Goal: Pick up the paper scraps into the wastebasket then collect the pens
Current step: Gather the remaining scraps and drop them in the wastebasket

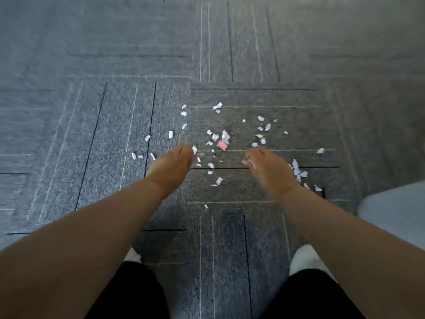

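Dozens of white paper scraps (225, 134) lie scattered on the grey carpet floor (92, 134). They spread on every side of one pink scrap (222, 145) and are thickest just beyond it and to its right.

The left hand (171, 164) is just left of the pink scrap, on the person's side of it. Its fingers curl inward with blurred white bits at the tips. Whether its grip holds them cannot be told.

The right hand (269, 169) is just right of the pink scrap, also on the near side. Its grip is narrowed to a pinch on a thin white sliver (250, 164).

A pale rounded object (391, 212) sits well right of the pink scrap at the frame edge; its identity is unclear. White shoes (305, 259) and black trousers (138, 295) show well nearer the person than the pink scrap.
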Demonstrator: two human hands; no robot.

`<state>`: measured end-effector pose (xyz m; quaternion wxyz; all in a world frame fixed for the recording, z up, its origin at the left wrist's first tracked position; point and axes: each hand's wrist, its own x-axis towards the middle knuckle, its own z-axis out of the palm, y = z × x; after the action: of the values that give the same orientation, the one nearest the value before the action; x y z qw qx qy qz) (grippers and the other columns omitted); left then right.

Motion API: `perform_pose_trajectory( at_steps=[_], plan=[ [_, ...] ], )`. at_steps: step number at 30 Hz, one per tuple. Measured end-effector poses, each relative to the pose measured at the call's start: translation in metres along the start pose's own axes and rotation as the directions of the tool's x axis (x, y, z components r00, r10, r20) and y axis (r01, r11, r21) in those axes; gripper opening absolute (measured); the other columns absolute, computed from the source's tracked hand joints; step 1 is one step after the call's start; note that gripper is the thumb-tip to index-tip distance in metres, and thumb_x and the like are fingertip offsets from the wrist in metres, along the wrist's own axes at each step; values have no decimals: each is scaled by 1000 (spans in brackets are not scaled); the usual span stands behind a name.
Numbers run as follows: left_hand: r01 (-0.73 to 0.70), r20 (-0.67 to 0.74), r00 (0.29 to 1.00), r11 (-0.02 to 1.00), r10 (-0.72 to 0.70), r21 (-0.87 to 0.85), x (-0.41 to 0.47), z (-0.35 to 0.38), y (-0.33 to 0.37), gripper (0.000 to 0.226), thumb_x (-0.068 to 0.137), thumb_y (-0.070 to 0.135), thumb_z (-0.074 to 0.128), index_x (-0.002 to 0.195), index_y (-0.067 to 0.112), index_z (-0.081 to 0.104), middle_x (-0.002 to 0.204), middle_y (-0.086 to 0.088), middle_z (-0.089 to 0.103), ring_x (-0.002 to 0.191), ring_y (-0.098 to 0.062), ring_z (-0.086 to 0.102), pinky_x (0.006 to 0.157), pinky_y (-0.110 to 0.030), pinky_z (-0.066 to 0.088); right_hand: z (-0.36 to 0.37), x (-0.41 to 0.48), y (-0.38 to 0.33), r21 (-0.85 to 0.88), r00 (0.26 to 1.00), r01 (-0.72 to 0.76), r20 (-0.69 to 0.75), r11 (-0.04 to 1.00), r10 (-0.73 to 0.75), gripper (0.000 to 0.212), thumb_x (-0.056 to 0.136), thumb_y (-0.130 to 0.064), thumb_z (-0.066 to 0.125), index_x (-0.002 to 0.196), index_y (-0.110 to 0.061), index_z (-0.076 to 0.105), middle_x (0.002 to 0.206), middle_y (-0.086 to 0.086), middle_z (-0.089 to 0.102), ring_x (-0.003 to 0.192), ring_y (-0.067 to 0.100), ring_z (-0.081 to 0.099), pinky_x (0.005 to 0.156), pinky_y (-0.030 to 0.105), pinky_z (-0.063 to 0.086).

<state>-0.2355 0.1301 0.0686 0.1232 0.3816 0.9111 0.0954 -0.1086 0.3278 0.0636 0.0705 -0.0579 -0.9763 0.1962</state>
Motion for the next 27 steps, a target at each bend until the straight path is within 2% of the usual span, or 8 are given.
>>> perform_pose_trajectory(
  at_steps=[6,10,14,18,20,23,25,27],
  plan=[
    [-276,26,960,960,278,-52,9,-62,155,23,98,20,37,101,0,48,104,-21,54,86,-39,55,69,-43,42,-147,-88,27,-27,936,-198,-303,980,181,21,90,-18,52,85,2,58,82,21,61,63,38,58,53,30,34],
    [-417,-11,909,906,418,-72,17,-73,277,23,98,17,36,106,-1,48,108,-21,54,90,-41,56,70,-45,41,-217,-158,74,-62,841,-381,-438,923,318,18,88,-12,53,86,5,58,83,25,60,66,42,59,54,39,45],
    [-561,0,826,821,564,-100,20,-71,375,22,99,17,33,101,-2,45,101,-20,52,82,-37,55,62,-40,36,-257,-206,129,-99,763,-545,-470,832,444,17,92,-12,53,88,4,56,86,26,59,72,43,56,58,44,46],
    [-619,1,783,778,622,-106,33,-57,434,24,99,17,34,105,-3,46,106,-21,49,82,-38,55,59,-38,30,-261,-234,159,-40,674,-660,-473,751,567,15,93,-15,52,91,0,55,90,23,60,75,40,57,66,47,51],
    [-643,-10,763,756,647,-119,41,-48,455,27,99,20,33,106,-3,46,106,-21,50,79,-39,56,59,-40,33,-259,-242,169,-21,643,-697,-461,717,611,11,92,-13,54,92,-3,57,93,22,63,77,37,59,72,46,52],
    [-666,-18,742,732,671,-143,53,-37,479,26,99,22,34,105,-1,46,103,-18,51,76,-38,58,59,-43,43,-260,-247,188,-16,629,-717,-446,697,637,8,90,-11,56,91,-3,57,90,21,63,75,36,60,70,44,52],
    [-667,1,738,729,675,-155,63,-29,493,26,99,22,35,104,-1,46,104,-17,51,77,-38,58,59,-43,44,-259,-248,201,10,588,-766,-393,643,707,13,92,-17,53,95,-5,57,96,18,62,82,34,58,73,45,51],
    [-664,68,731,731,679,-159,73,-18,504,26,98,23,37,108,0,47,108,-17,50,87,-37,57,62,-41,43,-255,-250,209,7,535,-833,-244,553,809,27,93,-30,50,112,-12,55,117,11,57,101,29,54,87,44,47]
  ],
)
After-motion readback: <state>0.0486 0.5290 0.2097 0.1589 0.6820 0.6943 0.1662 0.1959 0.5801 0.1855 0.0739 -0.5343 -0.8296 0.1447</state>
